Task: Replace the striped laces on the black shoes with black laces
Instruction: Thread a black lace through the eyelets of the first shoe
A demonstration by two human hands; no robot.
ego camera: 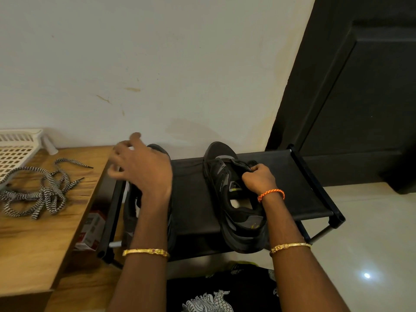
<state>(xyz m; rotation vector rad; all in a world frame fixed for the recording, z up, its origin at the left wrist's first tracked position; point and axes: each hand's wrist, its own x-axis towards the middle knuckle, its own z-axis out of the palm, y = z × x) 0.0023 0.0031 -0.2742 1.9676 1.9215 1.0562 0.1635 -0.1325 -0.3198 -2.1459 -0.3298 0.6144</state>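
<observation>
Two black shoes on a black rack (310, 188), centre of the frame. Right shoe (227, 190) right of centre, toe toward the wall; left shoe (132, 212) at lower centre-left, mostly covered by the forearm. Striped laces (42, 190) already out, heaped at mid-left on a wooden table (29, 251), well apart from both shoes. No stripes visible on either shoe.

Right hand (258, 179): fingers curled and clamped at the tongue or top eyelets of the right shoe, possibly pinching a dark lace end, too dark to confirm. Left hand (137, 167): blurred, fingers spread apart above the toe of the left shoe, holding nothing visible.

To do this step well, by judgement: keep the shoe steady on the rack, pull the tongue up to expose the eyelets, even out both lace ends before tightening, then work row by row without twisting.

Hard to make out: black laces against black uppers, so lacing progress unreadable. Left shoe's eyelets hidden under the arm. White slatted basket (15, 152) cut off at the left edge; red-and-white box (92, 230) half hidden beneath the table edge.
</observation>
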